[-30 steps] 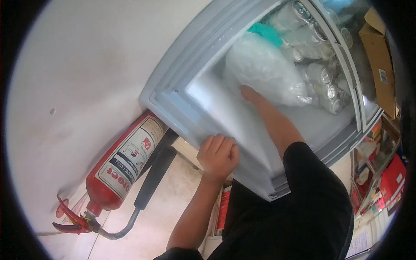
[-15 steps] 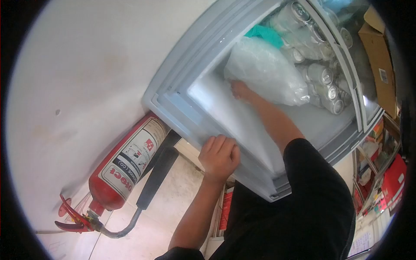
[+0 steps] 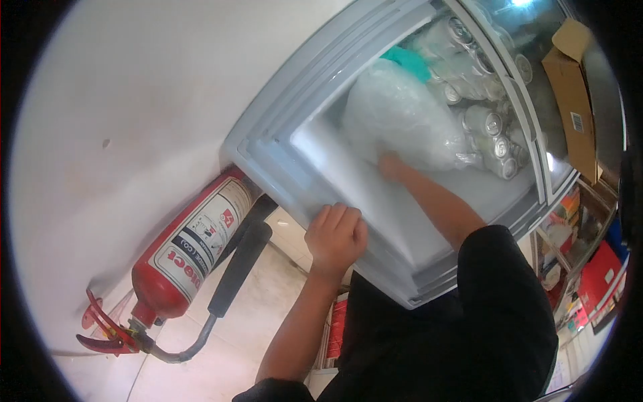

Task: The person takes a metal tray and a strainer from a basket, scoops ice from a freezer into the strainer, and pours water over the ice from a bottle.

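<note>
My left hand (image 3: 336, 236) is curled over the front rim (image 3: 382, 265) of a chest freezer. Inside the freezer, my right hand (image 3: 392, 167) is closed at the lower edge of a large, cloudy, clear plastic bag (image 3: 405, 110). Its fingertips are partly lost against the pale film, which seems to reach the hand. What the bag contains cannot be made out. A green plastic bag (image 3: 407, 61) lies at the far end of the clear one. Several silver-topped cans (image 3: 493, 124), some under clear wrap, lie on their sides to the right.
A sliding glass lid frame (image 3: 512, 84) crosses the freezer's right side, with an open cardboard box (image 3: 573, 107) beyond it. At the left, a red fire extinguisher (image 3: 164, 285) with a black horn (image 3: 240, 268) hangs beside the wall. Cluttered shelves (image 3: 569, 248) stand at the lower right.
My right hand has moved right and toward me along the bag's lower edge, and the film there has shifted with it. My left hand stays on the rim. The view has tilted slightly.
</note>
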`<state>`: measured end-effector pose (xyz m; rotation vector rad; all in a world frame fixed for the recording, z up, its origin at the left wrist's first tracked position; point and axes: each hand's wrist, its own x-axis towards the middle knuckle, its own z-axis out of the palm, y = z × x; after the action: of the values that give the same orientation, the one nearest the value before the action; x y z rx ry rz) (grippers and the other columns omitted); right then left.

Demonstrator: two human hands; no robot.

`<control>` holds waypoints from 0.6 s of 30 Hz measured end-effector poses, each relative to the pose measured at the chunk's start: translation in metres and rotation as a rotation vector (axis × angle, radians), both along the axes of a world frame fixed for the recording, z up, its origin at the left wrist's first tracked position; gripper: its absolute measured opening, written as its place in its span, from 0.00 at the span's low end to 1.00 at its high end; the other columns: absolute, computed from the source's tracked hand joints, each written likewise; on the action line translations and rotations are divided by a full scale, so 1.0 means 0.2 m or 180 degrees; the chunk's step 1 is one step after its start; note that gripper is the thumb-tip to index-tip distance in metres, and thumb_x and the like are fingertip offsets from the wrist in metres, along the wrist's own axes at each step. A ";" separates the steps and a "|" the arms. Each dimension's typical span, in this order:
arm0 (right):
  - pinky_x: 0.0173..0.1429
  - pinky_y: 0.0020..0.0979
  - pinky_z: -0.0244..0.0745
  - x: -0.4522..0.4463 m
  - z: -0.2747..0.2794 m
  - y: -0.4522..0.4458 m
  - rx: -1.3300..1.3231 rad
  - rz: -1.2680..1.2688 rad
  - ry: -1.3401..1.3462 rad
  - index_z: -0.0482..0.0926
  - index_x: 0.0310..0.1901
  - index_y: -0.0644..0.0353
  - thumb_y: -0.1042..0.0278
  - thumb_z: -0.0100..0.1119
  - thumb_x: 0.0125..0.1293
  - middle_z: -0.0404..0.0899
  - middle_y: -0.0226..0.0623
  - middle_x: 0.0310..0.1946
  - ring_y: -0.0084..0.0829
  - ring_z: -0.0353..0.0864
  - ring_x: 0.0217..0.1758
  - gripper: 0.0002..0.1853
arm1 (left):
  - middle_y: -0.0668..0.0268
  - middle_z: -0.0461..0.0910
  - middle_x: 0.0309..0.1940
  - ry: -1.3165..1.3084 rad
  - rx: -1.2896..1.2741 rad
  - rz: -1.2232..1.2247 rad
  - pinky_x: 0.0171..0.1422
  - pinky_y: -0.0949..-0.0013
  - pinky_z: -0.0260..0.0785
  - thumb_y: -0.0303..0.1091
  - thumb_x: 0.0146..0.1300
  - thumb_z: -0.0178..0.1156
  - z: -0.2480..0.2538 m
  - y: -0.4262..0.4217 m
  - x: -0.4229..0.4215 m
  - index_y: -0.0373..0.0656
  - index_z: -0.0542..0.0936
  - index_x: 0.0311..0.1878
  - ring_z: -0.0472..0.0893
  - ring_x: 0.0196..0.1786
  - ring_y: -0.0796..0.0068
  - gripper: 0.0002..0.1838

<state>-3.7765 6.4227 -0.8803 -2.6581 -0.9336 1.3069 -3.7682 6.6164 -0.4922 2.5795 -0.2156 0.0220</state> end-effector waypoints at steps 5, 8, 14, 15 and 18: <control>0.62 0.48 0.75 0.09 0.15 0.00 -0.0186 -0.0285 0.0316 0.82 0.54 0.69 0.67 0.56 0.68 0.80 0.56 0.57 0.46 0.82 0.59 0.18 | 0.67 0.72 0.24 -0.0099 -0.0078 0.0021 0.30 0.62 0.67 0.23 0.47 0.61 -0.01 0.01 0.00 0.48 0.75 0.25 0.74 0.27 0.63 0.06; 0.59 0.48 0.77 0.02 0.25 -0.02 0.0408 -0.2238 0.1181 0.84 0.47 0.70 0.64 0.57 0.69 0.81 0.57 0.54 0.48 0.83 0.57 0.16 | 0.66 0.73 0.25 -0.0033 -0.0026 0.0059 0.31 0.60 0.68 0.24 0.48 0.61 -0.01 -0.01 -0.01 0.47 0.76 0.27 0.75 0.28 0.61 0.06; 0.52 0.48 0.79 -0.08 1.02 -0.26 0.0451 -0.1833 0.1146 0.81 0.48 0.72 0.58 0.54 0.74 0.84 0.59 0.43 0.55 0.85 0.46 0.20 | 0.66 0.76 0.29 0.0134 0.0321 -0.0030 0.35 0.55 0.71 0.27 0.54 0.61 0.03 -0.04 0.01 0.47 0.78 0.30 0.77 0.32 0.58 0.02; 0.51 0.48 0.79 -0.07 1.30 -0.31 0.0516 -0.2517 0.1329 0.80 0.49 0.72 0.57 0.54 0.74 0.84 0.60 0.42 0.56 0.85 0.45 0.20 | 0.65 0.78 0.30 0.0210 0.0564 -0.0068 0.37 0.54 0.72 0.28 0.55 0.61 0.03 -0.06 0.00 0.47 0.79 0.31 0.78 0.33 0.57 0.01; 0.52 0.50 0.76 -0.13 1.92 -0.55 0.0910 -0.2911 0.0237 0.77 0.55 0.67 0.63 0.57 0.72 0.83 0.57 0.40 0.56 0.83 0.45 0.18 | 0.63 0.82 0.35 0.0669 0.0827 -0.0140 0.42 0.52 0.75 0.31 0.59 0.61 0.02 -0.19 0.05 0.45 0.81 0.35 0.82 0.37 0.54 0.02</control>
<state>-3.8021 6.3123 -0.4955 -2.2852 0.1377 0.9274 -3.7578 6.5780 -0.4884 2.8080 -0.2078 -0.3112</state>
